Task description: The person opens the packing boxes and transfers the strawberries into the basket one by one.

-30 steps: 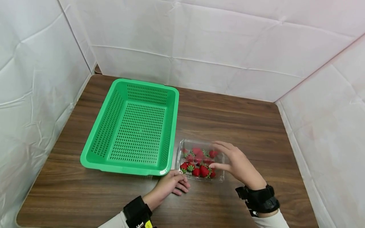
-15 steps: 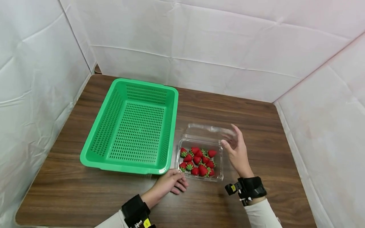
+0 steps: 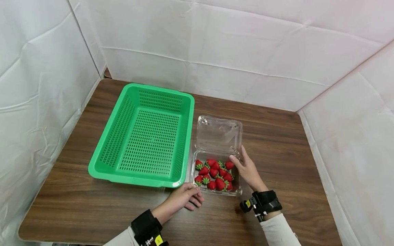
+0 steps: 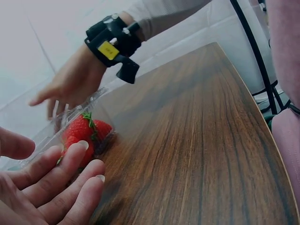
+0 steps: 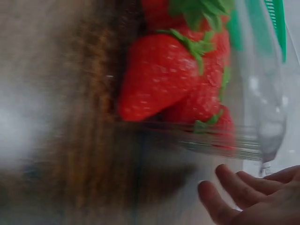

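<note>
A clear plastic clamshell box (image 3: 239, 188) holds several red strawberries (image 3: 213, 173) with green leaves. Its transparent lid (image 3: 219, 134) lies folded back, away from the person. My right hand (image 3: 248, 172) is at the box's right side near the hinge, thumb over the rim. In the right wrist view its fingers (image 5: 248, 187) look relaxed and grip nothing; whether they touch the box is unclear. Low at the box's front left corner is my left hand (image 3: 182, 198), fingers loosely bent and holding nothing, as the left wrist view shows too.
A green perforated plastic basket (image 3: 124, 179) stands left of the box, close beside it, with only its slotted floor visible inside. Both sit on a brown wood-grain table (image 3: 277, 147). White sheeting (image 3: 234, 44) walls off the back and both sides.
The box's lid has swung from over the strawberries back to the far side. My right hand moved away with it, then came back toward the box. The left hand has stayed put.
</note>
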A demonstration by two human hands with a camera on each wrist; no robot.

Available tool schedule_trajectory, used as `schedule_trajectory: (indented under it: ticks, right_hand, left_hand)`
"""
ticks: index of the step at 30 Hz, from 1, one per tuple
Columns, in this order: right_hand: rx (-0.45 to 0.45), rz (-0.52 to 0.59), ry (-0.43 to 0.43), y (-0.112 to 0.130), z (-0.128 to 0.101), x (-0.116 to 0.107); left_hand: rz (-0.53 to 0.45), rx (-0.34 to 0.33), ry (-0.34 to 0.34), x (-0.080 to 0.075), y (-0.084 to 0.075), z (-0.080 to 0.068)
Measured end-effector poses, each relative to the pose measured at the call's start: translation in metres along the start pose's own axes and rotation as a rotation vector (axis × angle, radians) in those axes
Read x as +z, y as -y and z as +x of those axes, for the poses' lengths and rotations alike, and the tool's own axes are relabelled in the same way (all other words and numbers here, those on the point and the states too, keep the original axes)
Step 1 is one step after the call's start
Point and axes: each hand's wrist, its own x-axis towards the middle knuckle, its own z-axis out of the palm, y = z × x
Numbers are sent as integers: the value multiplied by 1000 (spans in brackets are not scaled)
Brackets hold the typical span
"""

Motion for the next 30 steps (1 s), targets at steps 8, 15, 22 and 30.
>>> schedule_trajectory:
  ticks: [8, 15, 22, 30]
  right_hand:
    - [111, -131, 45, -3, -9, 4]
    - [108, -115, 40, -3, -12, 4]
    - [102, -97, 29, -2, -13, 5]
    - [105, -97, 25, 0, -15, 6]
  left_hand:
    - [68, -1, -2, 0, -1, -4]
    - [228, 65, 71, 2, -2, -11]
    - [473, 270, 186, 9, -25, -32]
    - [587, 582, 14, -12, -66, -70]
